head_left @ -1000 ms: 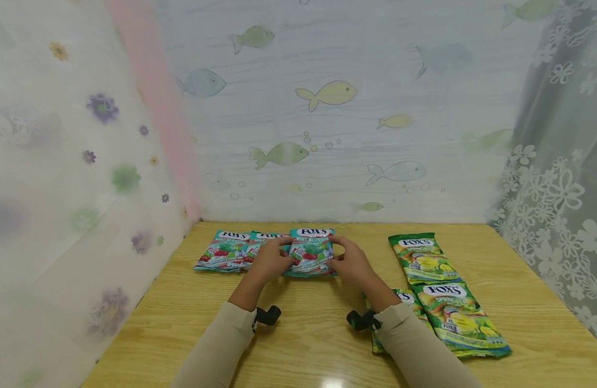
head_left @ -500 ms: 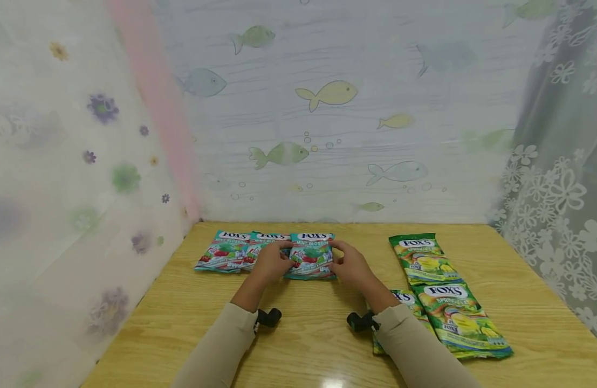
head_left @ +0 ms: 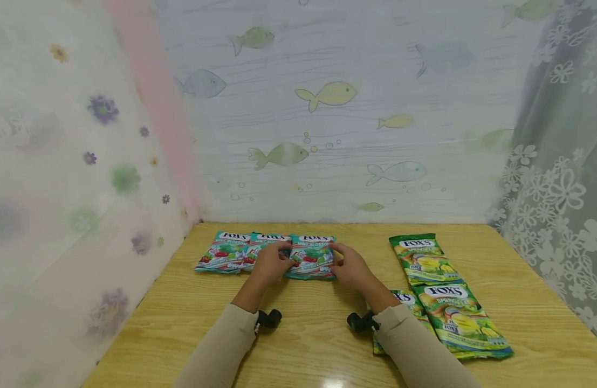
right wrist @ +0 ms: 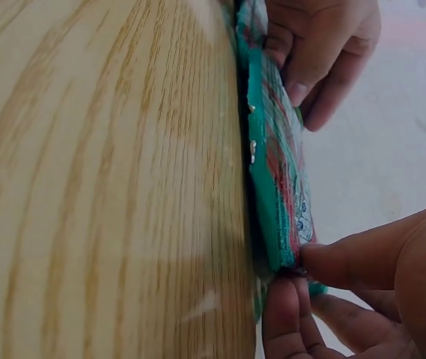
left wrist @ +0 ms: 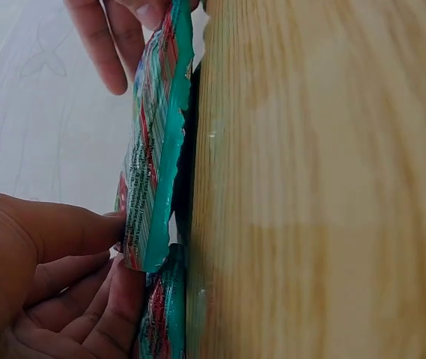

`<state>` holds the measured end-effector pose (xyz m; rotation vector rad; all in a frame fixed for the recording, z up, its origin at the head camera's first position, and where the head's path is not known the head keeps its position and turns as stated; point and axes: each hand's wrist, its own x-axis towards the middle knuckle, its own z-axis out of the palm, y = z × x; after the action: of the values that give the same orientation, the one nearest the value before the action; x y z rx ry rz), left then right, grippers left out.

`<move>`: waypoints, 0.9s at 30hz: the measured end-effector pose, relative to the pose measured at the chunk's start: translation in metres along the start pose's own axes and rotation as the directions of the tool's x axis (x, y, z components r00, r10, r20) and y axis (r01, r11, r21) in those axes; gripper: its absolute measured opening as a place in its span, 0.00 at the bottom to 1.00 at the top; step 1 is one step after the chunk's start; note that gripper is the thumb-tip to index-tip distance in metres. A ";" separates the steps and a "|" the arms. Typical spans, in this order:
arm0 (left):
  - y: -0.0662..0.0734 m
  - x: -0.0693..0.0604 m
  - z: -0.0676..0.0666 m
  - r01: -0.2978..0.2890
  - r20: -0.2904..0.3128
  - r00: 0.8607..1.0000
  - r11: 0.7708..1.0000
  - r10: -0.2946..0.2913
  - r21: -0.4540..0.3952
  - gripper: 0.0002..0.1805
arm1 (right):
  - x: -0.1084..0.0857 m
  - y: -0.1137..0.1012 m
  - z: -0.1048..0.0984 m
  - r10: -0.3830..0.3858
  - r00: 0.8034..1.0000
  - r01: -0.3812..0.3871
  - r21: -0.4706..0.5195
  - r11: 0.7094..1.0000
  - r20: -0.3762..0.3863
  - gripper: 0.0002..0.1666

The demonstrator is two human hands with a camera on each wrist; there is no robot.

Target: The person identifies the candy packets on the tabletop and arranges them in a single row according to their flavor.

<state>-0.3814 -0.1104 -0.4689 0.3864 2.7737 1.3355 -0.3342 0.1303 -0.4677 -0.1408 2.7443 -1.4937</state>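
Observation:
In the head view, a teal Mint Blossom candy bag [head_left: 311, 256] lies between my two hands at the back of the table. My left hand [head_left: 270, 264] pinches its left edge, thumb on top and fingers underneath, as the left wrist view shows. At the other edge, my right hand [head_left: 351, 265] pinches the same bag [right wrist: 284, 172] between thumb and fingers. A gap shows under the bag's near edge, so it sits slightly above the wood. Two more teal candy bags, a left one [head_left: 224, 253] and a middle one [head_left: 264, 245], lie overlapping on the left; my left hand partly covers the middle one.
On the right of the wooden table [head_left: 308, 345] lie green Spring Tea candy bags: a far one [head_left: 424, 258], a near one [head_left: 460, 318], and another [head_left: 410, 302] partly under my right forearm. A fish-patterned curtain [head_left: 347, 134] hangs behind the table.
The held teal bag has tipped flatter and come down slightly toward the table. Both hands keep their pinch at its edges. The other bags have not moved.

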 end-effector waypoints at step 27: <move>0.003 -0.003 -0.007 0.016 0.035 0.999 1.000 -0.016 0.011 0.15 | 0.004 0.005 0.002 -0.021 0.999 0.026 -0.133 0.991 0.039 0.33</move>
<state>-0.3786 -0.1143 -0.4626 0.3837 2.7506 1.2987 -0.3381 0.1311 -0.4726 -0.2019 2.8215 -1.2977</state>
